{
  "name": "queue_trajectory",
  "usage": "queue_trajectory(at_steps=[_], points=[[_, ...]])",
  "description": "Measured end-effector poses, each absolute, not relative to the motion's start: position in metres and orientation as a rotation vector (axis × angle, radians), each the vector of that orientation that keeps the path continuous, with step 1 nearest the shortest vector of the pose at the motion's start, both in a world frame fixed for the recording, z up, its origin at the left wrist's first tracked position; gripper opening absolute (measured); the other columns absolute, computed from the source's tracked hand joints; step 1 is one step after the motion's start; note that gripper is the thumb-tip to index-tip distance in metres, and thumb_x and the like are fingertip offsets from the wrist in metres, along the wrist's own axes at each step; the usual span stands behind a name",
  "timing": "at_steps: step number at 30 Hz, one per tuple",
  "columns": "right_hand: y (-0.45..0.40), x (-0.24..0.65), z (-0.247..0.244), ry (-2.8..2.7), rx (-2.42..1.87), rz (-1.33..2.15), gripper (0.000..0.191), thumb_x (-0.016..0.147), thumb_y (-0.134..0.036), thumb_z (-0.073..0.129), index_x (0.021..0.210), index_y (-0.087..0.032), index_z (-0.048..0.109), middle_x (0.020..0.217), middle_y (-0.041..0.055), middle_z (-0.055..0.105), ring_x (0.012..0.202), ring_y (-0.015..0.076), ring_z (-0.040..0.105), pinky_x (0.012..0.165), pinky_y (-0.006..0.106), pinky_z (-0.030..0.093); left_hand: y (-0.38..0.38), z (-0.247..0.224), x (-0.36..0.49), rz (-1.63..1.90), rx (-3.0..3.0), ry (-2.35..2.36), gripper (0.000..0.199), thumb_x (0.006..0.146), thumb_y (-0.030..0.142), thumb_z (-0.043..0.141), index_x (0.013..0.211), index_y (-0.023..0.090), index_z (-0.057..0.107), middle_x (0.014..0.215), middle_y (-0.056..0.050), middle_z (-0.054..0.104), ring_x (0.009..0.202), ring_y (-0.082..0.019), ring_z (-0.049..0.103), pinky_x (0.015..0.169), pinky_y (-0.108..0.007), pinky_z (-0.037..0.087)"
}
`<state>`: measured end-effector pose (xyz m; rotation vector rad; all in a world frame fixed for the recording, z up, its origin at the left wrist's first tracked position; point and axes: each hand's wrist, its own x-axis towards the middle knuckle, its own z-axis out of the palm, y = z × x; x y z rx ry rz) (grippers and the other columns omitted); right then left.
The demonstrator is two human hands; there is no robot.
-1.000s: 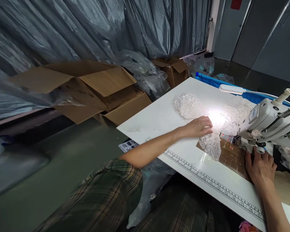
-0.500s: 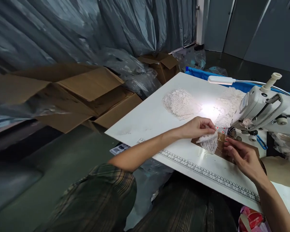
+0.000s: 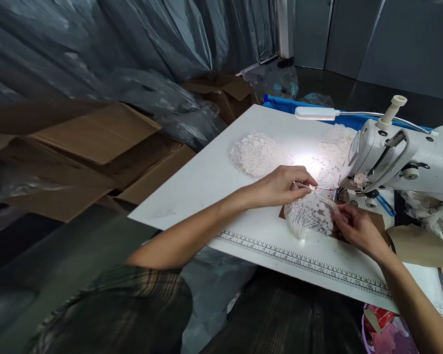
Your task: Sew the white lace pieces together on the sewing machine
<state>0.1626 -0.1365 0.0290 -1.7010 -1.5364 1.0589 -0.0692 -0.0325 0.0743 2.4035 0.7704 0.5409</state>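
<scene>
A white lace piece [image 3: 310, 216] is spread between my two hands, in front of the sewing machine [image 3: 384, 157]. My left hand [image 3: 286, 186] pinches its upper left edge. At its right edge, my right hand [image 3: 358, 228] grips the lace between thumb and fingers. Beneath the lace and my right hand lies a brown plate [image 3: 376, 221], partly covered. Farther back on the white table [image 3: 192, 196] are two heaps of lace, one at the left [image 3: 256, 153] and one beside the machine head [image 3: 335, 147].
A lit lamp [image 3: 315, 113] hangs over the table. Blue tweezers or snips [image 3: 386, 204] lie by the machine. Open cardboard boxes [image 3: 96, 132] and clear plastic bags [image 3: 162, 98] stand left of the table. A ruler strip [image 3: 302, 260] runs along the front edge.
The lace, bunched up in my left hand before, is now spread out. My right hand has taken hold of its right edge. The whole view has shifted, so the table appears farther left.
</scene>
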Motion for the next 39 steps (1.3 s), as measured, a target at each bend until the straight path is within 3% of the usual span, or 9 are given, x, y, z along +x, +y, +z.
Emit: queue_trajectory(at_steps=[4, 8, 14, 17, 20, 23, 27, 31, 39], points=[[-0.124, 0.161, 0.032, -1.435, -1.869, 1.075, 0.029, 0.084, -0.033, 0.057, 0.104, -0.015, 0.068, 0.069, 0.003, 0.071, 0.057, 0.0182, 0.069, 0.06, 0.029, 0.053, -0.004, 0.055, -0.053, 0.338, 2.729, 0.785, 0.028, 0.094, 0.023, 0.052, 0.117, 0.014, 0.067, 0.11, -0.011, 0.066, 0.086, -0.017, 0.062, 0.072, -0.028, 0.046], [-0.126, 0.164, 0.03, -1.355, -1.855, 1.047, 0.026, 0.083, -0.035, 0.056, 0.098, -0.018, 0.068, 0.068, 0.0031, 0.072, 0.054, 0.0183, 0.068, 0.055, 0.029, 0.05, 0.027, 0.027, -0.023, 0.366, 2.809, 0.672, 0.031, 0.101, 0.026, 0.042, 0.107, 0.016, 0.07, 0.118, -0.01, 0.067, 0.099, -0.02, 0.063, 0.086, -0.034, 0.048], [-0.129, 0.17, 0.029, -1.394, -1.9, 1.01, 0.03, 0.084, -0.041, 0.052, 0.096, -0.019, 0.069, 0.056, 0.0002, 0.067, 0.052, 0.0189, 0.067, 0.049, 0.026, 0.045, 0.055, 0.008, 0.009, 0.497, 2.839, 0.423, 0.034, 0.102, 0.024, 0.039, 0.122, 0.014, 0.065, 0.126, -0.016, 0.063, 0.115, -0.023, 0.06, 0.1, -0.038, 0.047], [-0.129, 0.172, 0.029, -1.421, -1.905, 0.989, 0.034, 0.087, -0.046, 0.048, 0.091, -0.02, 0.069, 0.051, 0.0, 0.065, 0.048, 0.0183, 0.064, 0.048, 0.026, 0.043, 0.048, 0.012, 0.007, 0.665, 2.885, 0.525, 0.032, 0.103, 0.027, 0.039, 0.118, 0.014, 0.065, 0.127, -0.017, 0.062, 0.111, -0.025, 0.06, 0.094, -0.043, 0.049], [-0.131, 0.174, 0.029, -1.483, -1.905, 0.898, 0.036, 0.089, -0.049, 0.046, 0.089, -0.02, 0.068, 0.051, 0.001, 0.066, 0.048, 0.0185, 0.063, 0.05, 0.027, 0.045, 0.026, 0.013, -0.001, 0.754, 2.916, 0.547, 0.034, 0.105, 0.029, 0.035, 0.105, 0.016, 0.067, 0.108, -0.012, 0.067, 0.093, -0.021, 0.064, 0.079, -0.04, 0.053], [-0.134, 0.172, 0.026, -1.552, -1.873, 0.744, 0.037, 0.089, -0.05, 0.048, 0.088, -0.02, 0.069, 0.053, 0.0022, 0.066, 0.052, 0.0198, 0.064, 0.054, 0.029, 0.047, -0.003, 0.006, -0.012, 0.699, 2.963, 0.346, 0.038, 0.106, 0.032, 0.035, 0.094, 0.015, 0.067, 0.093, -0.007, 0.069, 0.077, -0.016, 0.063, 0.068, -0.033, 0.052], [-0.137, 0.167, 0.018, -1.666, -1.816, 0.469, 0.036, 0.087, -0.051, 0.052, 0.09, -0.019, 0.07, 0.067, 0.0051, 0.07, 0.06, 0.0201, 0.065, 0.058, 0.03, 0.048, -0.024, -0.002, -0.025, 0.71, 3.064, 0.226, 0.034, 0.104, 0.039, 0.046, 0.118, 0.012, 0.062, 0.12, -0.014, 0.067, 0.098, -0.023, 0.064, 0.083, -0.04, 0.053], [-0.141, 0.164, 0.009, -1.785, -1.695, 0.292, 0.031, 0.091, -0.042, 0.049, 0.094, -0.021, 0.071, 0.088, 0.0084, 0.074, 0.073, 0.0206, 0.067, 0.067, 0.031, 0.051, -0.021, -0.003, -0.029, 0.795, 3.088, 0.172, 0.036, 0.104, 0.041, 0.046, 0.119, 0.012, 0.061, 0.125, -0.016, 0.065, 0.103, -0.024, 0.064, 0.09, -0.042, 0.051], [-0.146, 0.158, 0.009, -1.963, -1.661, 0.183, 0.025, 0.092, -0.031, 0.051, 0.087, -0.024, 0.075, 0.088, 0.0057, 0.072, 0.073, 0.0187, 0.067, 0.06, 0.028, 0.047, -0.038, 0.002, -0.018, 0.861, 2.983, 0.104, 0.016, 0.096, 0.018, 0.053, 0.107, 0.013, 0.063, 0.111, -0.013, 0.07, 0.102, -0.02, 0.064, 0.091, -0.037, 0.05]])
